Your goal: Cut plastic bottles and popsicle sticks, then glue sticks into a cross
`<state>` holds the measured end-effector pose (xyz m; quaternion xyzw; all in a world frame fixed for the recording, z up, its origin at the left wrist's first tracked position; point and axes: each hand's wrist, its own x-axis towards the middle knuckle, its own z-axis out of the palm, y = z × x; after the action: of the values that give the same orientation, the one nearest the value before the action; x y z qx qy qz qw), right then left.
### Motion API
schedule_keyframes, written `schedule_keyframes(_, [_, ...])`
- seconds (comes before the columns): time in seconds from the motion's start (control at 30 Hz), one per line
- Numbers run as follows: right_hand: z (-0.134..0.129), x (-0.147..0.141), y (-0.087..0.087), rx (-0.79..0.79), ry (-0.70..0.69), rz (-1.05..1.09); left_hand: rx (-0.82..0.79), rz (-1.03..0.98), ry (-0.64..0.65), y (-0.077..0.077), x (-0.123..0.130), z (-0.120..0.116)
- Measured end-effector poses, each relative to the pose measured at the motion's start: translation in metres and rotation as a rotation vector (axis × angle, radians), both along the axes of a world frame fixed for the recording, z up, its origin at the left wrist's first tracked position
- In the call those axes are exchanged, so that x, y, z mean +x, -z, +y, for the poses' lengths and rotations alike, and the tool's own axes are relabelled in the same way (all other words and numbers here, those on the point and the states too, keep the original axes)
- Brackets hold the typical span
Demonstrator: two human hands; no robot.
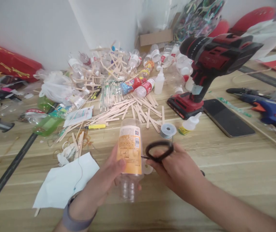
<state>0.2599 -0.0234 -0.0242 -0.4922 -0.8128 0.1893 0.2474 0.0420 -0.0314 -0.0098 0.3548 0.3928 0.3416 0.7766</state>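
Note:
A clear plastic bottle with an orange and white label stands out near the front of the table. My left hand is wrapped round its left side, the thumb lying on the label. On the other side, my right hand grips black-handled scissors; one handle loop shows above the fingers. The scissors' dark metal part reaches the label's right edge, though how far it goes in cannot be made out. Behind the bottle, a white disc is partly hidden.
Wooden sticks and plastic bottles lie behind. A red and black drill stands right of them, near a phone and blue glue gun. White paper lies at left, a wire spool beyond my right hand.

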Motion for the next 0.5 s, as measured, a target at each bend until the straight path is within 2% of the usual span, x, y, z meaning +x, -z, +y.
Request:
schedule_keyframes(0.13, [0.004, -0.001, -0.013, -0.838, -0.042, 0.355, 0.198, 0.052, -0.039, -0.008, 0.002, 0.001])
schedule_keyframes(0.2, [0.006, -0.001, -0.016, -1.101, -0.041, 0.484, 0.232, 0.076, -0.036, -0.010, 0.003, 0.000])
schedule_keyframes(0.23, [0.007, -0.001, -0.016, -1.147, -0.032, 0.511, 0.244, 0.084, -0.038, -0.011, 0.003, 0.000])
schedule_keyframes(0.27, [0.006, -0.001, -0.016, -1.134, -0.029, 0.502, 0.255, 0.090, -0.044, -0.011, 0.003, 0.000])
schedule_keyframes(0.3, [0.006, -0.001, -0.014, -1.053, -0.027, 0.457, 0.266, 0.091, -0.052, -0.010, 0.003, 0.000])
schedule_keyframes(0.33, [0.006, -0.001, -0.012, -0.900, -0.020, 0.383, 0.267, 0.097, -0.057, -0.009, 0.003, 0.000])
schedule_keyframes(0.43, [0.003, -0.001, -0.003, -0.212, 0.026, 0.111, 0.168, 0.135, -0.018, -0.004, 0.000, 0.000])
schedule_keyframes(0.47, [0.002, -0.001, -0.001, -0.035, 0.040, 0.050, 0.115, 0.140, 0.007, -0.003, -0.001, -0.001])
schedule_keyframes(0.5, [0.002, -0.001, -0.001, 0.066, 0.044, 0.018, 0.071, 0.135, 0.023, -0.001, -0.002, -0.001])
